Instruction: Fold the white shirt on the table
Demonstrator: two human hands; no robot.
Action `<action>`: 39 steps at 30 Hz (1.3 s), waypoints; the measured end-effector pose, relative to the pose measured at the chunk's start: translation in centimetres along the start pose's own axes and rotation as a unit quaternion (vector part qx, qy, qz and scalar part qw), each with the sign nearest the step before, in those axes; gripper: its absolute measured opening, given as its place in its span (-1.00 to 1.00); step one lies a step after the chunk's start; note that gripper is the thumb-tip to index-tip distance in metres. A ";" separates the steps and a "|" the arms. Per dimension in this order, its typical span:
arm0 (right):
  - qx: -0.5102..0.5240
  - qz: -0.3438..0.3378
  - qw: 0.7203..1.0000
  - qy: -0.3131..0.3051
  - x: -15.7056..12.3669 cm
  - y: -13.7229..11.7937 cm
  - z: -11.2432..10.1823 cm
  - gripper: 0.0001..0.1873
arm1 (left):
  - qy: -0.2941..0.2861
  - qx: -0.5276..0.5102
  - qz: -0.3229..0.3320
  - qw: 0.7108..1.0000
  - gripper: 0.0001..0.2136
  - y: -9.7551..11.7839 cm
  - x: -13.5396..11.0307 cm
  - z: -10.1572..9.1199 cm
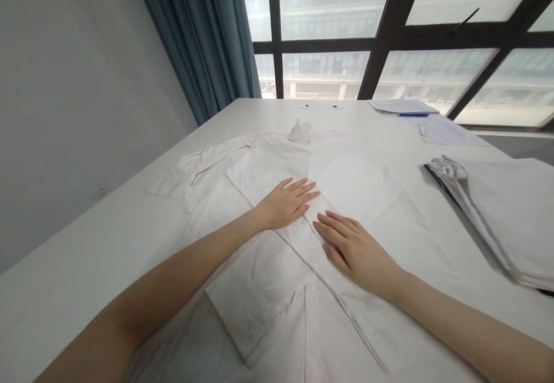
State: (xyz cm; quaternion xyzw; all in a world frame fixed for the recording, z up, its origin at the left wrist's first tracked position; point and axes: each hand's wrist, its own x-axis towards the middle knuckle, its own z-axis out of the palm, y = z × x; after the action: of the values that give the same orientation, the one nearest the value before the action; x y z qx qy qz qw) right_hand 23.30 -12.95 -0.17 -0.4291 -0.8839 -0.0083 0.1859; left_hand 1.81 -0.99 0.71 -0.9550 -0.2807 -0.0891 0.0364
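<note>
A white shirt (355, 181) lies spread flat on the white table (64, 267), collar toward the window, one sleeve stretched out to the left. My left hand (288, 201) rests palm down on the shirt's chest near the front opening, fingers stretched out. My right hand (350, 247) lies flat beside it on the shirt front, fingers extended and pointing left. Both hands press on the cloth and hold nothing. A patch pocket (255, 302) shows on the near part of the shirt.
A stack of folded white garments (497, 210) sits at the right of the table. Sheets of paper (445, 132) and a blue pen (413, 115) lie at the far right. A blue curtain (203, 31) hangs by the large window behind.
</note>
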 end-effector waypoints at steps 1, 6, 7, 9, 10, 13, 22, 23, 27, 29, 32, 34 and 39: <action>0.001 0.000 1.000 0.001 0.0 0.0 0.0 -0.57 | -0.011 -0.011 -0.001 1.000 -0.57 0.2 0.1 0.2; -0.001 -0.004 1.000 -0.004 0.0 -0.1 0.1 -0.56 | -0.043 -0.026 -0.024 0.998 -0.54 0.1 0.1 0.5; -0.001 -0.004 1.000 -0.005 0.0 -0.1 0.1 -0.56 | -0.046 -0.024 -0.029 0.998 -0.53 0.0 0.2 0.5; 0.004 -0.004 1.000 -0.004 0.0 -0.1 0.1 -0.55 | -0.050 -0.017 -0.056 0.997 -0.51 0.0 0.2 0.5; 0.007 -0.002 1.000 -0.002 0.0 -0.1 0.1 -0.55 | -0.051 -0.010 -0.078 0.996 -0.50 -0.1 0.3 0.6; 0.015 0.001 1.000 0.005 -0.1 -0.1 0.2 -0.54 | -0.051 0.019 -0.163 0.985 -0.47 -0.6 0.5 0.9; 0.020 0.008 1.000 -0.007 -0.1 -0.1 0.0 -0.54 | -0.096 -0.016 -0.326 0.940 -0.27 -6.8 2.2 1.1; 0.020 0.008 1.000 -0.009 -0.1 -0.1 -0.1 -0.54 | -0.101 -0.023 -0.340 0.935 -0.27 -7.7 2.4 1.2; 0.023 0.010 1.000 -0.007 0.0 -0.1 -0.2 -0.54 | -0.103 -0.029 -0.371 0.922 -0.29 -11.3 3.0 1.4; 0.023 0.010 1.000 -0.008 0.0 -0.1 -0.1 -0.53 | -0.102 -0.030 -0.378 0.920 -0.30 -12.7 3.2 1.5; 0.023 0.013 1.000 -0.011 0.1 0.0 -0.2 -0.53 | -0.100 -0.029 -0.383 0.918 -0.32 -14.4 3.6 1.8; 0.024 0.014 0.999 -0.015 0.1 0.1 -0.2 -0.53 | -0.097 -0.027 -0.387 0.916 -0.32 -15.4 3.8 1.9; 0.020 0.016 0.999 -0.030 0.2 0.2 -0.4 -0.52 | -0.081 -0.021 -0.397 0.914 -0.32 -17.4 4.4 2.4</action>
State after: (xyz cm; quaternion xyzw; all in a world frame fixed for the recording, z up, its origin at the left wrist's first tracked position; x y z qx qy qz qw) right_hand 23.42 -12.76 0.22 -0.4393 -0.8822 0.0255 0.1676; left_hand -3.65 16.28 -0.46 -0.7696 -0.6365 -0.0242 -0.0447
